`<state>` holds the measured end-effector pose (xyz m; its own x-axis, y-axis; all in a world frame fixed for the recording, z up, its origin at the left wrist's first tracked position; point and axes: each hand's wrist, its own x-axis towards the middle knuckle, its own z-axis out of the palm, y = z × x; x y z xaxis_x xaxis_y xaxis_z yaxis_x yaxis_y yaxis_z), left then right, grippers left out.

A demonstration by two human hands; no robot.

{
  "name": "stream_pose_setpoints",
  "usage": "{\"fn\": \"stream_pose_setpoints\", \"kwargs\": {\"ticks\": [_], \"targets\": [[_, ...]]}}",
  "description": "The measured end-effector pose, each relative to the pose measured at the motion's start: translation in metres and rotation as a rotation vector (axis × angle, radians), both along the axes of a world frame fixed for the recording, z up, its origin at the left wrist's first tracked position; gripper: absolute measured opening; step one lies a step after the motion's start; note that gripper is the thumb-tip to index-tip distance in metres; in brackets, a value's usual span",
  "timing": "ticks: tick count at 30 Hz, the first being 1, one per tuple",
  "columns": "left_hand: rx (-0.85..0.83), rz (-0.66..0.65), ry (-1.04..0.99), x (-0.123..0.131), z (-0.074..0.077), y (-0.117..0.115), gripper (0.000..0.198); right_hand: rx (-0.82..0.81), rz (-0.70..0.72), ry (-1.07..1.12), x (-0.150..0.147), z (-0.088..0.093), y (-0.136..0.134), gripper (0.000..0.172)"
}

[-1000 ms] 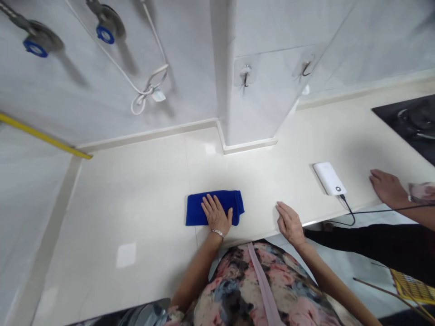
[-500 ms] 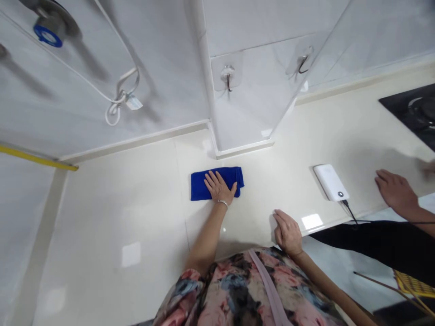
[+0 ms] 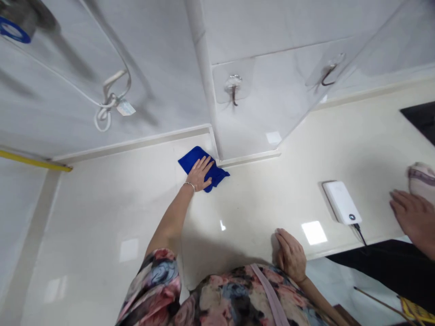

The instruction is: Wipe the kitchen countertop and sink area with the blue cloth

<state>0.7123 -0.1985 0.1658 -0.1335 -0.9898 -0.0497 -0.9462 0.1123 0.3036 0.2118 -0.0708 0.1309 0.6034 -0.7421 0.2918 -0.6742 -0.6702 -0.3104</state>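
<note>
My left hand lies flat with its fingers spread on a blue cloth, pressing it to the pale countertop. The cloth is turned at a slant, one end bunched near the thumb, and it reaches the inner corner at the foot of the wall pillar. A bracelet circles my left wrist. At the front edge of the counter rests my right hand; its fingers are loosely bent, lie close together and hold nothing.
A white power bank with a black cable lies on the right. Beyond it are another person's hand, a pale patterned cloth and a black hob. Hooks hang on the pillar; a white cord dangles at left.
My left hand has slid the blue cloth left and toward the wall corner, turning it aslant. My right hand stays by the counter edge. A pale cloth shows beside the other person's hand.
</note>
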Motion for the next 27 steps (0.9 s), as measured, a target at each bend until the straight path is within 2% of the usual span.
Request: {"fn": "stream_pose_setpoints", "kwargs": {"ticks": [3, 6, 8, 12, 14, 15, 17, 20, 22, 27], "targets": [[0.014, -0.072, 0.023, 0.018, 0.005, -0.008, 0.075, -0.008, -0.008, 0.008, -0.003, -0.005, 0.000, 0.063], [0.076, -0.003, 0.091, 0.020, 0.011, -0.007, 0.073, -0.009, -0.007, -0.025, -0.004, -0.011, -0.001, 0.063], [0.105, 0.149, 0.163, 0.014, 0.014, -0.007, 0.067, -0.009, -0.005, -0.028, -0.005, -0.013, -0.002, 0.063], [0.003, 0.676, 0.170, -0.014, 0.013, -0.022, 0.066, -0.025, -0.022, -0.008, -0.007, -0.014, -0.002, 0.065], [-0.006, 0.826, 0.124, -0.029, 0.009, -0.034, 0.069, -0.028, -0.041, -0.002, -0.007, -0.014, 0.000, 0.066], [-0.010, 0.832, 0.102, -0.035, 0.006, -0.040, 0.070, -0.029, -0.047, 0.004, -0.007, -0.013, 0.000, 0.066], [-0.010, 0.744, 0.079, -0.038, 0.003, -0.049, 0.072, -0.031, -0.052, 0.013, -0.007, -0.012, 0.001, 0.066], [-0.007, 0.533, 0.082, -0.024, -0.001, -0.057, 0.071, -0.034, -0.044, 0.014, -0.008, -0.010, 0.000, 0.066], [-0.018, 0.449, 0.081, -0.011, -0.003, -0.062, 0.070, -0.036, -0.037, 0.011, -0.008, -0.009, 0.000, 0.067], [-0.041, 0.411, 0.096, 0.013, -0.009, -0.086, 0.068, -0.028, -0.038, 0.029, -0.011, -0.006, 0.000, 0.069]]}}
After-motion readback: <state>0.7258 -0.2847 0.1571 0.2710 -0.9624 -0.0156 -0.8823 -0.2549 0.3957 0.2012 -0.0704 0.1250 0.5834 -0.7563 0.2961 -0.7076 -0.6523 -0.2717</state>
